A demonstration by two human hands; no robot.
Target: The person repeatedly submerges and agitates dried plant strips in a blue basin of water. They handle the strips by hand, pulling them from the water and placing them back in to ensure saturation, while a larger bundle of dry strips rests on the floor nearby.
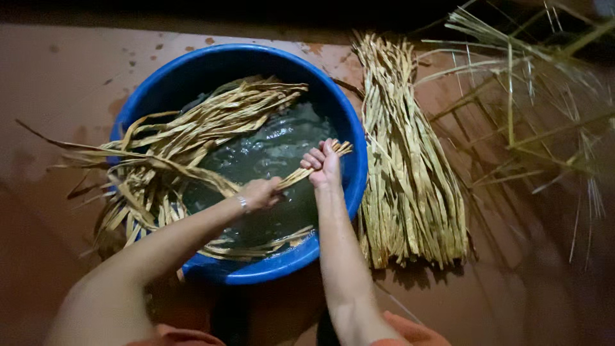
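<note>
Both hands grip one wet strip bunch over the basin.

The right hand (323,163) is clenched around the far end of a bunch of strips (301,174); the left hand (259,192) is closed on it nearer in, above the water (269,154). Soaked, the strips look limp, light and slippery, best held bunched near the ends. More strips (192,141) drape over the left rim of the blue basin (355,160); a dry bundle (410,173) lies on the floor (64,77) to its right.

No packages, labels, signs, screens.
</note>
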